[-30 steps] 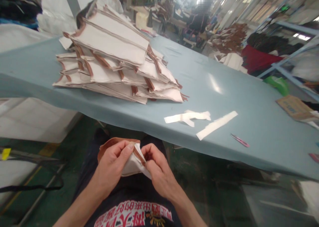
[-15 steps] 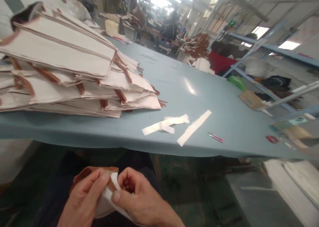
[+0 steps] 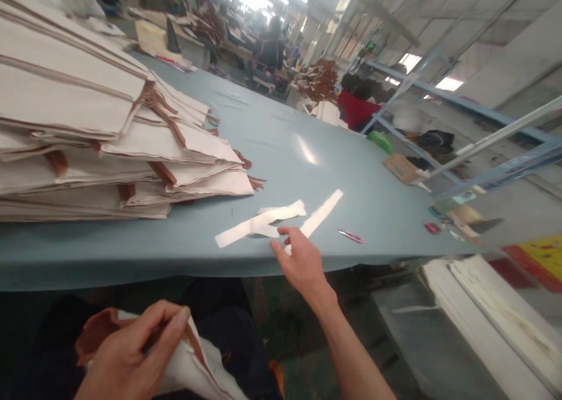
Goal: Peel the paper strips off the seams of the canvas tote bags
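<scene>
My left hand is closed on a cream cloth bag with brown trim, held low over my lap. My right hand is stretched out over the near edge of the blue-grey table, fingers apart, its fingertips at the white strips lying there. A longer white strip lies partly under that hand. Nothing is in the right hand.
A tall stack of cream bags with brown trim fills the table's left. Small pink snips lie right of the strips. Blue metal shelving stands on the right, pale boards lie on the floor, and a person works far behind.
My right hand let go of the bag and reached up to the white strips on the table. The left hand keeps the bag. The view swung to the right.
</scene>
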A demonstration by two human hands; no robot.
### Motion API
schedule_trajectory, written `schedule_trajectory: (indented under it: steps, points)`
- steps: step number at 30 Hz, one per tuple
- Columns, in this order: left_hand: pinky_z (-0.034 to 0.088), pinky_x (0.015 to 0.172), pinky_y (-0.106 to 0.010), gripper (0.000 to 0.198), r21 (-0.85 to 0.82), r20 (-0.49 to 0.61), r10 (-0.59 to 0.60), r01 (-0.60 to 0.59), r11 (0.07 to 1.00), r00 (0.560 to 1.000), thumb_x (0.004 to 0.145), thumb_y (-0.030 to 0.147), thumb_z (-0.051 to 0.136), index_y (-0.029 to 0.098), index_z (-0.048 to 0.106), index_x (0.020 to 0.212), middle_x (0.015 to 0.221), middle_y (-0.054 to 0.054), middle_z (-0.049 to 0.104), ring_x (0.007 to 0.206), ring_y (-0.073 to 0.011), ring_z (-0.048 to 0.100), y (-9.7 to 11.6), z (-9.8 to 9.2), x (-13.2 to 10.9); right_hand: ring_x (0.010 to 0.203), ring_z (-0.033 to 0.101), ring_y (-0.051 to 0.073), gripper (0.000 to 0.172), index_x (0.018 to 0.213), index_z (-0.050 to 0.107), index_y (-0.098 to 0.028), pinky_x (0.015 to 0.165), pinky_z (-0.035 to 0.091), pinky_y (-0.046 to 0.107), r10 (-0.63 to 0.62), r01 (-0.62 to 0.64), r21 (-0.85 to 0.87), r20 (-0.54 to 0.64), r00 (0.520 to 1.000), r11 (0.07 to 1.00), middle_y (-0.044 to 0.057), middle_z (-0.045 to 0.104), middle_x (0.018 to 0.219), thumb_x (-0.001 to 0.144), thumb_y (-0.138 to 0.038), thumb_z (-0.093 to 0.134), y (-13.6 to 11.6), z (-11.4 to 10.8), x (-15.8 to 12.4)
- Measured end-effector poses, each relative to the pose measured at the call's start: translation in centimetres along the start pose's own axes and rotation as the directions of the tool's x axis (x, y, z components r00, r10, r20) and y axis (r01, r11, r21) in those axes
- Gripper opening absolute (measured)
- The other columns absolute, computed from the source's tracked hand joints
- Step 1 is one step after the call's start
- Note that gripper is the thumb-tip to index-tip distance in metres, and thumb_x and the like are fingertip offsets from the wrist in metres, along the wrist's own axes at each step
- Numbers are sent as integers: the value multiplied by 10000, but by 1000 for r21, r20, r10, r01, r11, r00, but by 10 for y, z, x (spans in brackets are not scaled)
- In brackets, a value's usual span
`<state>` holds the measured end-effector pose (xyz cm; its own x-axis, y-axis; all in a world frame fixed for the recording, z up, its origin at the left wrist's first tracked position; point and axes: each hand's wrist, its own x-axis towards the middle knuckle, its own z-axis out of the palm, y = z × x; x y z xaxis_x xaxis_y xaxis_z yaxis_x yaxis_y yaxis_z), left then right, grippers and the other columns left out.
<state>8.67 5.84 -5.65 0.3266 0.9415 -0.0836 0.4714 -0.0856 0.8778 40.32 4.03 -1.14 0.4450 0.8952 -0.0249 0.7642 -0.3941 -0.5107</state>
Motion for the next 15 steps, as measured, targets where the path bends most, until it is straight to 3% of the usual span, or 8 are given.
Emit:
schedule_trajectory:
  steps: [3,5,7,9,12,15]
  points:
    - [608,658,-282,406,15,63,18,-19,1000,998,1045,689,640,328,809,969,691,27,844,661,-259,821,10,8,19,1317,727,354,314,1374,762,-181,1088,557,456,-19,22,-112,30,999,993,188,789,1417,1082,-292,730,4,0,25]
    - [638,728,-310,433,96,90,82,-91,991,993,1080,644,570,310,809,1214,788,-3,904,786,-303,896,22,15,35,1336,714,360,313,1388,764,-184,1072,558,447,-21,29,-170,45,999,985,195,772,1439,1096,-293,731,2,6,35]
    - [646,776,-355,535,307,143,152,-190,933,978,1134,537,428,262,771,1438,881,-46,936,888,-337,922,41,24,55,1337,703,354,307,1405,758,-199,1053,557,434,-21,31,-214,47,999,976,195,753,1458,1122,-308,713,-1,12,39]
    - [651,850,-396,610,553,312,120,-283,784,942,1153,370,351,202,643,1661,1055,-100,958,1032,-363,928,65,35,79,1320,702,342,269,1382,764,-212,1034,552,418,-27,39,-242,55,998,970,185,751,1438,1139,-304,691,-3,14,40]
    - [656,875,-427,623,630,347,112,-319,708,931,1137,253,407,145,597,1720,1119,-188,943,1073,-398,915,94,54,115,1276,714,321,197,1299,776,-215,1016,538,399,-43,64,-254,86,995,965,164,768,1375,1162,-279,651,-5,13,39]
    - [662,875,-421,574,679,355,96,-327,657,930,1125,202,434,147,674,1644,1137,-211,934,1095,-397,905,103,68,139,1266,720,306,189,1307,756,-209,1010,526,386,-55,80,-236,113,992,968,160,773,1390,1169,-271,643,-4,9,40]
